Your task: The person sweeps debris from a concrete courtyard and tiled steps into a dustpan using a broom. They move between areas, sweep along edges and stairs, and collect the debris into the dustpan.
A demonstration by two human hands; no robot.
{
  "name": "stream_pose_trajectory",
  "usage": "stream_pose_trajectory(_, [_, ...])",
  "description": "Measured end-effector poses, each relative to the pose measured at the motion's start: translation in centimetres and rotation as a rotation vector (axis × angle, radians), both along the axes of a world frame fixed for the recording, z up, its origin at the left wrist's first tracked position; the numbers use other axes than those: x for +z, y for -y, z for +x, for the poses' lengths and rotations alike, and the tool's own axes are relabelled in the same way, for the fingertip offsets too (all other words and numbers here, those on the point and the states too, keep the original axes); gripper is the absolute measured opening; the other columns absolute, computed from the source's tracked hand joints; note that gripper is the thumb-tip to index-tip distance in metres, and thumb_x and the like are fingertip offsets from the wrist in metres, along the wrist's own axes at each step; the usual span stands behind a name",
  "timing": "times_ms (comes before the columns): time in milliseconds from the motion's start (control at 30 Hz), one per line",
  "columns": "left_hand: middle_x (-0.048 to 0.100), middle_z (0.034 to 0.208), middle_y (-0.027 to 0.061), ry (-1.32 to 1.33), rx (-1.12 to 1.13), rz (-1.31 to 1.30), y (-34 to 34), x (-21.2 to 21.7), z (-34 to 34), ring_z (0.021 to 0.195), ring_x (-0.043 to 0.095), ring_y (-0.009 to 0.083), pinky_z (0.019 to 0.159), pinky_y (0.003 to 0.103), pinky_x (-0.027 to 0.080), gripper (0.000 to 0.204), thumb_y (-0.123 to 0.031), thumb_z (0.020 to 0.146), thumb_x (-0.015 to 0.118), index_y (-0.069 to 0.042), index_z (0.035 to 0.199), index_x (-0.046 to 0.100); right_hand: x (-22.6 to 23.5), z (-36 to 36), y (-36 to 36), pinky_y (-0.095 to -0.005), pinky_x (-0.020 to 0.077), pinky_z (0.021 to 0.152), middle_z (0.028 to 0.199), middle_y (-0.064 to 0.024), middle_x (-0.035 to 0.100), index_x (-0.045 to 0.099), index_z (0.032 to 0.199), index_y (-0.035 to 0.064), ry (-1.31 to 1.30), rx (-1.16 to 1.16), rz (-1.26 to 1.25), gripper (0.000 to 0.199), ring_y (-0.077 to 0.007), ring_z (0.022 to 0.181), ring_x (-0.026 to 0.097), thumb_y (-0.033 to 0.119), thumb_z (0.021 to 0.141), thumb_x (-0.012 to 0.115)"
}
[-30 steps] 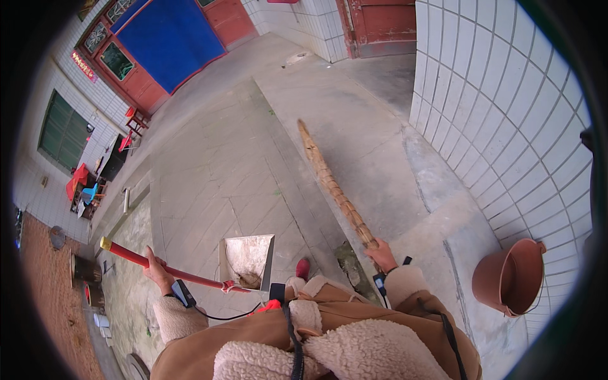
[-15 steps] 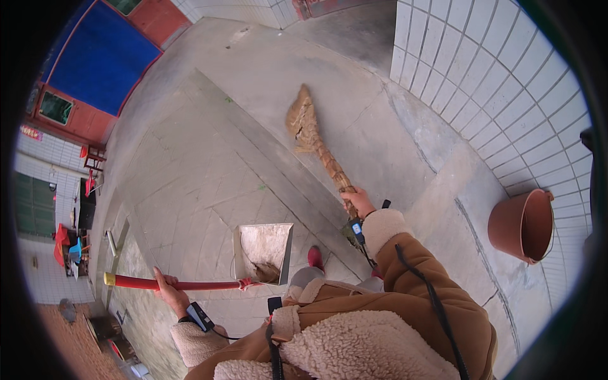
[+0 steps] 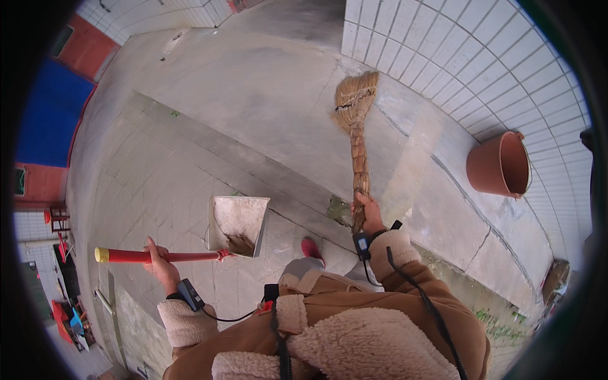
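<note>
My right hand (image 3: 370,214) is closed round the lower handle of a straw broom (image 3: 359,152). The broom points away from me, its fanned bristle head near the tiled wall. At the left, my left hand (image 3: 162,268) grips the red handle of a long-handled dustpan (image 3: 239,214). The handle has a yellow end cap. The pan is pale metal, lies to the left of my foot, and has a small brownish clump of debris inside near the handle. Whether the pan touches the ground I cannot tell.
A brown bucket (image 3: 497,166) stands at the right against the white tiled wall (image 3: 481,69). A step edge crosses the concrete floor (image 3: 253,82) diagonally. Far left are a blue curtain (image 3: 50,114) and red door panels. Low right, a rough strip has small green plants.
The broom head has swung to the right and its bristles now show fanned out. My view has turned and shifted; bucket and dustpan appear further left and higher. Both hands keep their hold.
</note>
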State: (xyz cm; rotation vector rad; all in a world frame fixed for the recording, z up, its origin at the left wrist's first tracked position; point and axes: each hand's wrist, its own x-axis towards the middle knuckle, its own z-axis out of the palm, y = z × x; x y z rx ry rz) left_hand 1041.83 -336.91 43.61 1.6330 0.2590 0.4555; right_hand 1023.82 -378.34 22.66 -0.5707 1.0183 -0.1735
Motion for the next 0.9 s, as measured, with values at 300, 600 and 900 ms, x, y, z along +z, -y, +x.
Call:
stream_pose_trajectory(300, [0.032, 0.05, -0.0017, 0.046, -0.149, -0.003, 3.3, 2.2, 2.4, 0.046, 0.031, 0.0085, 0.048, 0.023, 0.032, 0.034, -0.019, 0.083, 0.057, -0.012, 0.061, 0.032, 6.1, -0.8, -6.9, -0.0276, 0.0438, 0.043, 0.064, -0.0042, 0.051, 0.046, 0.093, 0.0073, 0.213, 0.104, -0.102, 0.02, -0.0134, 0.051, 0.052, 0.01, 0.077, 0.058])
stream_pose_trajectory(600, [0.038, 0.054, 0.0002, 0.007, -0.149, 0.004, 7.9, 2.4, -3.6, 0.052, 0.039, 0.0101, 0.054, 0.026, 0.037, 0.032, -0.024, 0.084, 0.056, -0.011, 0.063, 0.036, 2.0, 1.0, -2.8, -0.0273, 0.0417, 0.045, 0.067, -0.0044, 0.051, 0.048, 0.097, 0.0025, 0.222, 0.244, -0.127, 0.028, -0.0135, 0.049, 0.05, 0.002, 0.071, 0.058])
stream_pose_trajectory(900, [0.038, 0.055, 0.0004, -0.017, -0.241, 0.055, 12.5, 3.4, -7.7, 0.053, 0.039, 0.0109, 0.055, 0.026, 0.037, 0.032, -0.024, 0.083, 0.057, -0.009, 0.063, 0.038, 1.5, -17.6, 4.5, -0.029, 0.0394, 0.04, 0.065, -0.0051, 0.05, 0.044, 0.111, 0.0063, -0.009, 0.012, -0.123, 0.041, -0.0146, 0.047, 0.048, 0.001, 0.072, 0.058])
